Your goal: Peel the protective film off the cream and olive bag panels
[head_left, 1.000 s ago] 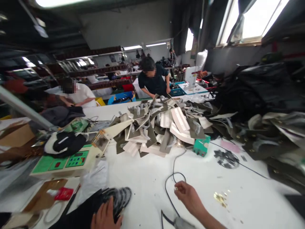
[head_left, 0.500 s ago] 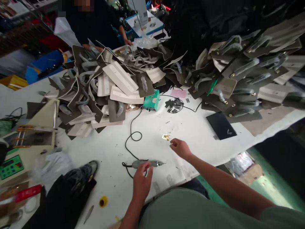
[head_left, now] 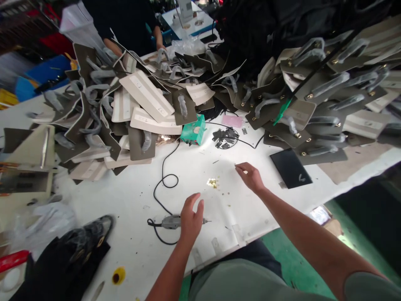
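My left hand [head_left: 191,218] hovers open, fingers apart, just above a small grey corded hand tool [head_left: 171,222] lying on the white table [head_left: 131,200]. Its black cord [head_left: 164,182] loops back toward a green box [head_left: 196,134]. My right hand [head_left: 250,175] reaches forward over the table with its fingertips pinched together; I cannot make out whether anything is between them. A little heap of small gold pieces [head_left: 213,182] lies between my two hands.
Large heaps of grey and cream panels with straps [head_left: 131,104] [head_left: 316,100] cover the far table. A black flat piece [head_left: 290,168] lies right of my right hand. A dark bag [head_left: 72,255] sits front left. Another person [head_left: 125,25] works across the table.
My left hand has let go of the hand tool and lifted off it with fingers spread. My right hand moved forward and right, past the gold pieces. The camera tilted down from the room.
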### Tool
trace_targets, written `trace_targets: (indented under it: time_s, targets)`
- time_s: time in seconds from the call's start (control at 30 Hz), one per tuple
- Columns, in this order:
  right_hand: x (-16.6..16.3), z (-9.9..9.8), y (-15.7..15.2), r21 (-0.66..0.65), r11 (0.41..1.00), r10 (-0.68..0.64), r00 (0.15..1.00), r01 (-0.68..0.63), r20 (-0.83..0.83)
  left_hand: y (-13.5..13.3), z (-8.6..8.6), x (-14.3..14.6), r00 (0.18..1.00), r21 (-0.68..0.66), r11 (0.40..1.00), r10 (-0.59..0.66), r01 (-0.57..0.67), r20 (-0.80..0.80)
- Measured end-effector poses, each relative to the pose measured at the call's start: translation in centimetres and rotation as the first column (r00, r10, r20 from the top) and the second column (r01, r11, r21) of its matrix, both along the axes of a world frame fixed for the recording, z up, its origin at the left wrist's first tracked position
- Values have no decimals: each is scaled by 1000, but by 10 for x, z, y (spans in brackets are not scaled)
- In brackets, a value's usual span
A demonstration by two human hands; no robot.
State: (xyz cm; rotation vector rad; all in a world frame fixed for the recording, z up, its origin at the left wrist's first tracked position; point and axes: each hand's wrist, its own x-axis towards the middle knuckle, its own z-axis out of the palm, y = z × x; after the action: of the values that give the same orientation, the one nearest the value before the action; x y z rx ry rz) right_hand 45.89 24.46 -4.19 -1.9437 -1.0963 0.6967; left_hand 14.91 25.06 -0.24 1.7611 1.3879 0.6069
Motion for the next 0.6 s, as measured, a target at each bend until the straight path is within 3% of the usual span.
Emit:
trace_targets:
  time_s: [0.17, 0.27, 0.37, 0.5, 0.6]
  targets:
    - [-28, -23, 40, 128, 992, 7, 991, 10, -132, 59, -57, 58, 993, 174, 982, 54, -71, 101]
    - [-43, -32, 57, 191, 982, 23, 983, 12, -180, 70, -82, 86, 993, 259, 962, 68, -90, 92]
    - [-60, -27, 57, 254, 963, 144, 965, -86, -218, 53, -93, 102, 999, 313, 949, 27, -34, 26]
    - [-68, -14, 38, 347, 908, 329, 912, -234, -246, 10, -93, 118, 992, 336, 934, 128, -122, 4]
    - [-58, -14, 31, 351, 891, 403, 857, -288, -322, -13, -91, 125, 966, 188, 948, 258, -258, 23]
